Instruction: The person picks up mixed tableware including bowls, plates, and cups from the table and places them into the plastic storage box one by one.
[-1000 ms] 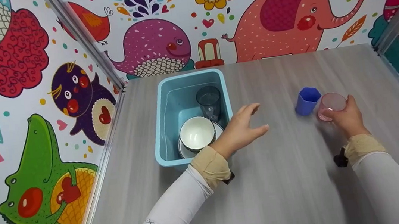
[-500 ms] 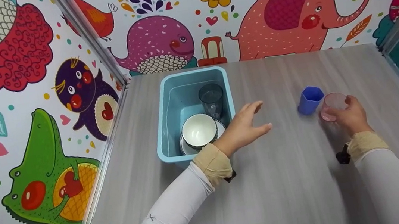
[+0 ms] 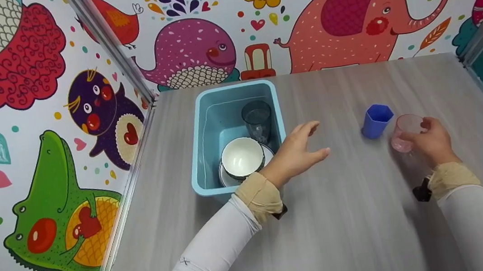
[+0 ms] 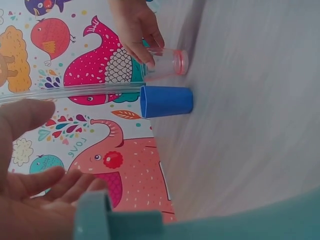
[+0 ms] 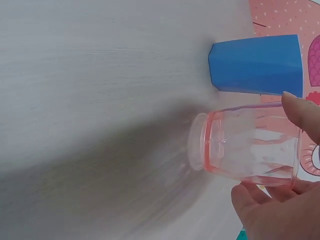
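Observation:
My right hand [image 3: 435, 143] grips a clear pink plastic cup [image 3: 402, 141] near its rim, thumb on one side and fingers on the other. The cup stands upright, its base right at the table in the right wrist view [image 5: 200, 142]. Just left of it is a blue hexagonal cup [image 3: 376, 122], upright on the table with a narrow gap between the two. My left hand [image 3: 292, 159] hovers by the right wall of a light blue tub [image 3: 194, 159], thumb and fingers spread, holding nothing. In the left wrist view its fingers [image 4: 60, 185] are loosely bent.
Inside the tub are a white bowl [image 3: 242, 158] on top of a white plate [image 3: 268, 154] and a dark transparent glass [image 3: 258, 122] behind them. The grey wood-grain table [image 3: 339, 233] is bounded by cartoon-printed walls [image 3: 343, 28] at the back and sides.
My right hand and the pink cup have shifted slightly to the right, widening the gap to the blue cup. The left hand keeps its pose; the head view has tilted a little.

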`<state>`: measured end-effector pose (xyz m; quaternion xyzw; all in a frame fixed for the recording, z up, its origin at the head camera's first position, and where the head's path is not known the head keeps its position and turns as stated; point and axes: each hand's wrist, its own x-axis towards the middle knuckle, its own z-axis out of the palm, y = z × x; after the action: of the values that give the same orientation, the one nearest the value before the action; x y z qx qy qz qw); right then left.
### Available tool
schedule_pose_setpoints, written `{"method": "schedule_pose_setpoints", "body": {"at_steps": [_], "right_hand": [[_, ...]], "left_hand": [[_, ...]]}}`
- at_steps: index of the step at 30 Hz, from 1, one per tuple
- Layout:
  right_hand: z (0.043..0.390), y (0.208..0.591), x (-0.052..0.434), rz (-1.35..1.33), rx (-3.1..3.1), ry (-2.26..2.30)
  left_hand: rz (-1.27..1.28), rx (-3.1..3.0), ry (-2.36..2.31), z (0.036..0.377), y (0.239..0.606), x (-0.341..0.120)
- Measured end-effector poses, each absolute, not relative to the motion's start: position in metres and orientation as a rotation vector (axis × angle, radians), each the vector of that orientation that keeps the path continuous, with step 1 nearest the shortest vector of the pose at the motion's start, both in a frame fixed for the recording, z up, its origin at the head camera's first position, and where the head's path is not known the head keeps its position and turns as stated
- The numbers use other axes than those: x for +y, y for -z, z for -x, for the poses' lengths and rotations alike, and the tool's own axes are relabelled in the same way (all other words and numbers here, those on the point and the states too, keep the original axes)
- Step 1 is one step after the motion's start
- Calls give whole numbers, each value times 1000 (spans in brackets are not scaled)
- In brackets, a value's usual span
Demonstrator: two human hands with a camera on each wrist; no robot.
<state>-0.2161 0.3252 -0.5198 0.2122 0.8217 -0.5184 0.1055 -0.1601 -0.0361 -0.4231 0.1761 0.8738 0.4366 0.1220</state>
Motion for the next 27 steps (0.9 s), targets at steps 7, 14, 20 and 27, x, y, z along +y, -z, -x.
{"method": "schedule_pose_setpoints", "body": {"at_steps": [7, 14, 20, 27], "right_hand": [[206, 516, 318, -533, 2481, 1471], [195, 512, 304, -440, 2513, 1499], [190, 506, 294, -383, 2509, 1521], [185, 495, 282, -324, 2500, 1545]], "left_hand": [[-459, 2495, -1355, 164, 425, -34], [-471, 2505, -1343, 166, 427, -30], [-488, 2512, -1329, 168, 428, -25], [-502, 2529, -1308, 171, 429, -21]]}}
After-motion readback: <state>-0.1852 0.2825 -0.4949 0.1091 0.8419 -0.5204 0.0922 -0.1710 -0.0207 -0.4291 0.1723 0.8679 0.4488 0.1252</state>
